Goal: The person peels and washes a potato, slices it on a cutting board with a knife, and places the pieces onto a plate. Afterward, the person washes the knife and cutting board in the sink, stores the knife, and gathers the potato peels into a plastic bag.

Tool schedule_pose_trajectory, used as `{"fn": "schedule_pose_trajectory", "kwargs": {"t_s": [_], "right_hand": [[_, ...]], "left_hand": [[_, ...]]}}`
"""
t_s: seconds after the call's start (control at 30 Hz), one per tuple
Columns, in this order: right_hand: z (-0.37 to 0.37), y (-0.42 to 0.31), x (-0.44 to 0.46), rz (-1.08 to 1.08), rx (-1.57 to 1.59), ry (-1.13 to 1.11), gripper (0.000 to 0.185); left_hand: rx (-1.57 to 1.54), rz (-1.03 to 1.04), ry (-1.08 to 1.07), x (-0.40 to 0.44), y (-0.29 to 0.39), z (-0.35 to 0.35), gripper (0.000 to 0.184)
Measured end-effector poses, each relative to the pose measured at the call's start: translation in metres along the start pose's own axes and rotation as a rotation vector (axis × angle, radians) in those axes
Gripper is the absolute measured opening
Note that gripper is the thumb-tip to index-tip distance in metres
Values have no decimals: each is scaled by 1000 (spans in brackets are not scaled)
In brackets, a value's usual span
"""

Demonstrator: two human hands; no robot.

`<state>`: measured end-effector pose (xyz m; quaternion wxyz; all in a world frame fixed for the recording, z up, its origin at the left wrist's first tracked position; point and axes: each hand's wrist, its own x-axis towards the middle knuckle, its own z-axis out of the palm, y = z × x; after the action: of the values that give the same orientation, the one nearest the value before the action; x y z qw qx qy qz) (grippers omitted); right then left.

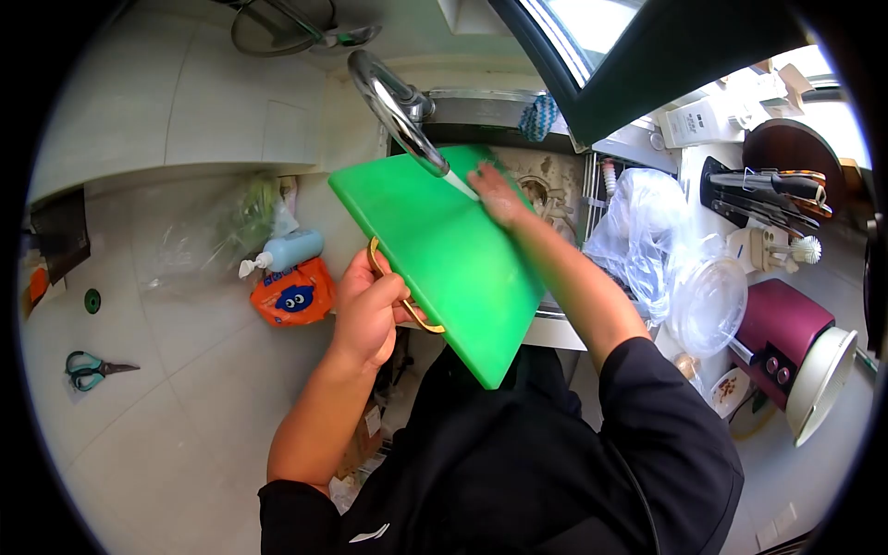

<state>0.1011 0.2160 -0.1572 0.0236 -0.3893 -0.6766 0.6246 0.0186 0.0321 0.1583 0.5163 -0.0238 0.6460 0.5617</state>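
A green cutting board [444,250] is held tilted over the sink [518,159]. My left hand [368,305] is closed around the gold-coloured handle [376,253] on the board's left edge. From the chrome faucet [393,111], a stream of water falls onto the upper part of the board. Beside that stream, my right hand [498,194] lies on the board's wet surface, its fingers stretched out and slightly blurred. Nothing shows in its grasp. The board covers much of the sink.
Left of the board are a blue bottle [294,250], an orange packet [294,294] and scissors [92,370]. On the right stand a plastic bag [638,231], a clear lid [708,305], a knife holder [726,194] and a maroon appliance [782,324]. An open window frame [647,74] juts in above.
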Motion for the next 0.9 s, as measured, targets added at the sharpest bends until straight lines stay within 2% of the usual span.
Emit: {"fn": "schedule_pose_trajectory", "kwargs": {"t_s": [0.07, 0.13, 0.17, 0.23, 0.3, 0.33, 0.4, 0.43, 0.47, 0.5, 0.57, 0.7, 0.77, 0.83, 0.9], "right_hand": [[10, -27, -24, -227, -283, -113, 81], [12, -82, -68, -301, -153, -120, 77], [-10, -141, -106, -277, -25, -224, 77], [4, -145, -140, -492, -90, -167, 79], [-11, -162, -170, -668, -106, -223, 81], [-16, -152, -167, -667, -107, -223, 81], [-24, -101, -142, -419, -246, -318, 81], [-20, -34, -104, -254, -214, -220, 81], [-22, 18, -76, 98, 66, -123, 82], [-34, 55, -52, 183, 19, -128, 86], [-17, 135, -10, 290, -74, 18, 87], [-17, 87, -14, 213, -10, -146, 91], [-7, 22, -49, 42, -126, -124, 92], [2, -40, -76, -30, -179, -181, 89], [8, -105, -99, -161, -99, -251, 82]], "left_hand": [[25, -8, 15, 6, -5, 1, 29], [28, 16, 0, 13, -10, 1, 27], [29, 14, -3, 14, -11, 0, 27], [-1, 15, 3, 18, -11, -1, 30], [-22, 22, 30, 14, -6, 0, 30], [-46, 31, 58, 11, -2, 1, 29], [-33, 10, 61, -1, 4, 1, 29], [-22, -4, 59, -8, 8, 1, 29], [-23, 0, 54, -14, 13, 1, 27], [-23, 1, 53, -17, 13, -3, 27], [-104, 3, 11, -17, 12, -10, 26], [-118, 9, 20, -10, 4, -19, 24], [-95, 6, 40, -7, 6, -13, 24], [-75, -4, 63, -5, 3, -11, 25], [-88, -28, 59, 1, -6, -14, 25]]}}
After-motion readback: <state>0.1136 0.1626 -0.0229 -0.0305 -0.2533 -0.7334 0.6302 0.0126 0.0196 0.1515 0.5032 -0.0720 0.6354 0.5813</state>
